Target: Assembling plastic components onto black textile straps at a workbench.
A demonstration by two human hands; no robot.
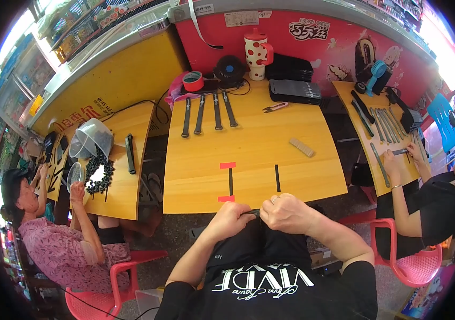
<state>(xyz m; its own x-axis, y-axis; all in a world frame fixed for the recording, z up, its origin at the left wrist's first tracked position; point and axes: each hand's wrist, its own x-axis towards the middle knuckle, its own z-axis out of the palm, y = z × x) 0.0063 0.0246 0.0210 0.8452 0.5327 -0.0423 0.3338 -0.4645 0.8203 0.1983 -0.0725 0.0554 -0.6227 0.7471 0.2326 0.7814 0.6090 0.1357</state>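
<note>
My left hand (230, 221) and my right hand (288, 214) are close together above my lap, just off the table's near edge. Both are closed, fingers curled in. Between them shows a short piece of a dark, narrow thing (253, 212), gripped from both sides; the rest is hidden by my fingers. On the wooden table (195, 170) just beyond lie two black strips, one (231, 182) with a red tape piece (227, 165) at its far end and another at its near end. The other strip (277, 178) lies to the right.
Several dark rods (218, 112) lie at the far left, near a red tape roll (193, 81). A fan (229, 71), dotted tumbler (257, 56), black stack (294, 92), pink-handled cutter (276, 107) and beige block (302, 147) are farther back. People work at side tables (123, 186).
</note>
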